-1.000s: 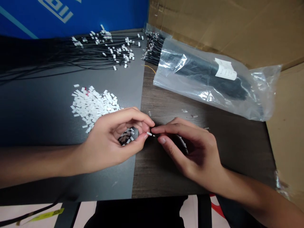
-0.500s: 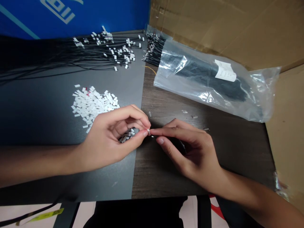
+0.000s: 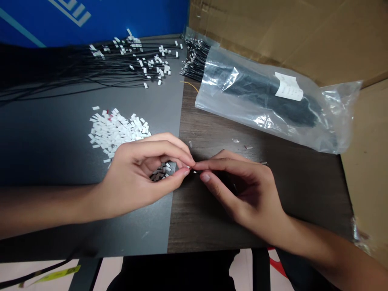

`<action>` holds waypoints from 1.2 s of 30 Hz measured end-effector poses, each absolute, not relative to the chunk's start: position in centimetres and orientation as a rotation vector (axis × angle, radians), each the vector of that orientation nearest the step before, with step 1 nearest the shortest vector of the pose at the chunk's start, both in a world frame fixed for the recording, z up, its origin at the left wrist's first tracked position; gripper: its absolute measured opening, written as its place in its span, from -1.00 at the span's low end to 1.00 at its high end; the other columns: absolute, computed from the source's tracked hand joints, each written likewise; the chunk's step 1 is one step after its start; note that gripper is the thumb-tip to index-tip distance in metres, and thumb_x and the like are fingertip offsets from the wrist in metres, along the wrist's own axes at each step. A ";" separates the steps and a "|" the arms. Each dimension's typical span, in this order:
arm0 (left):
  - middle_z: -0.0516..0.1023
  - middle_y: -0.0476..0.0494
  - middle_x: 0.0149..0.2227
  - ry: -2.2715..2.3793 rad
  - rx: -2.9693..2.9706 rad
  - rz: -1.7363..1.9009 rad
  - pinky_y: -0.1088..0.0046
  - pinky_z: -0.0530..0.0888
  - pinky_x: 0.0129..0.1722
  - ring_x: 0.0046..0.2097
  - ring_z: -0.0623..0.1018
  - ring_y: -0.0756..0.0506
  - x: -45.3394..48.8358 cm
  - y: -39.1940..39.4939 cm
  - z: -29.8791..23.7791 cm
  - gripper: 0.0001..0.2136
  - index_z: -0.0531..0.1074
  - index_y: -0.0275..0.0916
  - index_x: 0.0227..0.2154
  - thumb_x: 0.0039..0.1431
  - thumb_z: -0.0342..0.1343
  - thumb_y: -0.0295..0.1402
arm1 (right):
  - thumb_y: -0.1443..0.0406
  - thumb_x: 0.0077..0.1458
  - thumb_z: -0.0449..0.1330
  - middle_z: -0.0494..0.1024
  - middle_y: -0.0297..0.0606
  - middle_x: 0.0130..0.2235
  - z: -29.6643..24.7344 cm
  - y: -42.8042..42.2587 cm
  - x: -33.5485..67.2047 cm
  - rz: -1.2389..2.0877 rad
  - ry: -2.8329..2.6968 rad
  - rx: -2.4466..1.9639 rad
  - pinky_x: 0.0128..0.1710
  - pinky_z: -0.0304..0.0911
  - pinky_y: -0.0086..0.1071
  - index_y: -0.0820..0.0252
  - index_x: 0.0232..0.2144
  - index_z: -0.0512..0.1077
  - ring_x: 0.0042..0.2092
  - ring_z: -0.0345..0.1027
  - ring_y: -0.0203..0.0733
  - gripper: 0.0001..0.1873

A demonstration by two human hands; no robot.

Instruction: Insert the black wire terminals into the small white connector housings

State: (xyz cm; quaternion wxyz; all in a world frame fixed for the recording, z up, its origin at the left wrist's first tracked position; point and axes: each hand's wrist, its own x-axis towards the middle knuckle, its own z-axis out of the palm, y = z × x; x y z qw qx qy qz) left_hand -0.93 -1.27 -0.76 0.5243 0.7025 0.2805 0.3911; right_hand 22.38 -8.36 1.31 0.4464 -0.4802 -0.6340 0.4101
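Observation:
My left hand [image 3: 142, 173] pinches a small white connector housing [image 3: 188, 167] between thumb and fingertips; most of it is hidden. Beside it, my right hand [image 3: 248, 186] grips a thin black wire [image 3: 197, 173] between thumb and fingers, its metal-tipped end pointing left, just short of the left fingertips. The right index fingertip meets the left fingertips at the housing. The rest of this wire is hidden under the right hand. A heap of loose white housings [image 3: 118, 129] lies behind and partly beneath my left hand, with a little red among them.
Black wires with white ends [image 3: 145, 66] stretch along the back left, before a blue panel [image 3: 121, 20]. A clear plastic bag [image 3: 236, 105] of black wires lies at the back right against a cardboard box [image 3: 273, 36]. Small clear bits [image 3: 248, 147] are scattered beyond my right hand.
The left fingers have closed further over the white housing, so less of it shows. The right index fingertip is now against the left fingertips. The view has shifted slightly.

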 end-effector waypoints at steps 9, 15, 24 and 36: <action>0.79 -0.09 -0.05 0.675 1.668 0.916 0.55 0.75 -0.04 -0.06 0.79 -0.03 -1.0 -1.2 -0.8 -0.70 0.84 -0.09 -0.11 0.37 0.39 -0.67 | 0.45 0.44 0.44 0.85 -0.29 -0.18 1.2 -8.4 22.4 1.002 -1.560 -1.204 -0.18 0.59 -0.36 0.00 -0.08 0.87 -0.21 0.71 -0.23 -0.75; 0.83 -0.07 -0.04 0.623 1.652 0.922 0.55 0.78 -0.01 -0.04 0.82 -0.03 -1.0 -1.3 -1.0 -0.67 0.84 -0.09 -0.06 0.38 0.41 -0.70 | 0.45 0.43 0.44 0.84 -0.31 -0.19 1.3 -8.4 22.4 0.991 -1.547 -1.222 -0.16 0.62 -0.35 0.02 -0.09 0.85 -0.23 0.69 -0.24 -0.77; 0.86 -0.08 -0.04 0.647 1.741 0.958 0.58 0.80 0.01 -0.05 0.84 -0.01 -1.2 -1.5 -0.9 -0.74 0.84 -0.14 -0.10 0.38 0.46 -0.67 | 0.45 0.43 0.45 0.82 -0.34 -0.21 1.3 -8.6 22.4 1.003 -1.545 -1.248 -0.16 0.57 -0.43 0.09 -0.10 0.84 -0.25 0.66 -0.31 -0.81; 0.87 -0.06 -0.05 0.665 1.867 0.983 0.56 0.77 -0.10 -0.10 0.84 -0.01 -1.3 -1.7 -0.7 -0.70 0.85 -0.11 -0.07 0.37 0.45 -0.69 | 0.45 0.41 0.45 0.82 -0.34 -0.24 1.3 -8.5 22.3 0.987 -1.541 -1.276 -0.19 0.57 -0.48 0.12 -0.19 0.80 -0.26 0.69 -0.33 -0.84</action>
